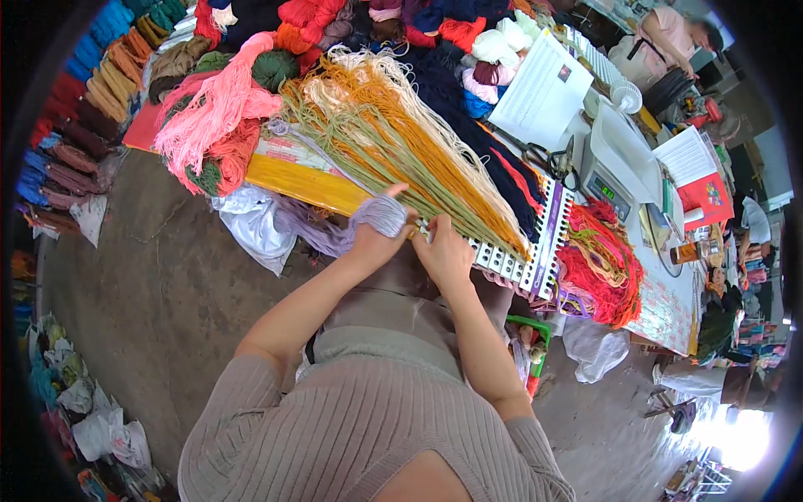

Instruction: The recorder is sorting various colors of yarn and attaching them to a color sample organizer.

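A hank of pale lavender yarn [376, 216] lies over my left hand [386, 238], its loose length trailing down beside the table edge. My left hand is curled, with the thumb and fingers closed at the hank. Close against it, my right hand [445, 253] pinches at the end of a white card strip with holes [506, 263]. What is between those fingertips is too small to make out. Lengths of sage green [401, 180], mustard [452, 171], cream and navy yarn fan out across the table from the strip's holes.
A yellow slat [309, 186] runs along the near table edge. Pink hanks [222, 117] lie left, a red yarn tangle [598, 263] right. Scissors [548, 159], a white scale [619, 159] and paper sheets [544, 88] sit at the far right. Another person [661, 46] bends over beyond.
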Motion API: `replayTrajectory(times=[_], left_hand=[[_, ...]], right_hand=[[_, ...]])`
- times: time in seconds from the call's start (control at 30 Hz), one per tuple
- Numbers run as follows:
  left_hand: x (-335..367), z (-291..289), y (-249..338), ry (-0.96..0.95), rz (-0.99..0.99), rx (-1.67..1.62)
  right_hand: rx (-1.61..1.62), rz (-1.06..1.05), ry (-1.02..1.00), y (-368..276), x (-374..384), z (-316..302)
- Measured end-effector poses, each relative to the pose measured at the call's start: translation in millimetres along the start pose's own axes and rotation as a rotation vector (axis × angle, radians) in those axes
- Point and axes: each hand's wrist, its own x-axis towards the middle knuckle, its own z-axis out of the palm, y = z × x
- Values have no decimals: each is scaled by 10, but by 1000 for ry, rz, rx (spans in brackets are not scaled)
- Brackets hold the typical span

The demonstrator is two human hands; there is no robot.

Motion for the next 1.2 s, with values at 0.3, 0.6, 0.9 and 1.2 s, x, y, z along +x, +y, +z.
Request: replayTrajectory(times=[0.3,0.6,0.9,1.2], left_hand=[[63,-33,-77,-183,184,232],[248,-311,-442,-13,158,287],[255,-644,-998,-81,-650,-553],[19,-1125,-747,302,-775,-824]], right_hand=[[2,37,-19,9,16,-28],[-4,28,-13,-7,-24,-42],[-4,-67,51,99,-34,41],[424,-203,185,115,-210,-89]])
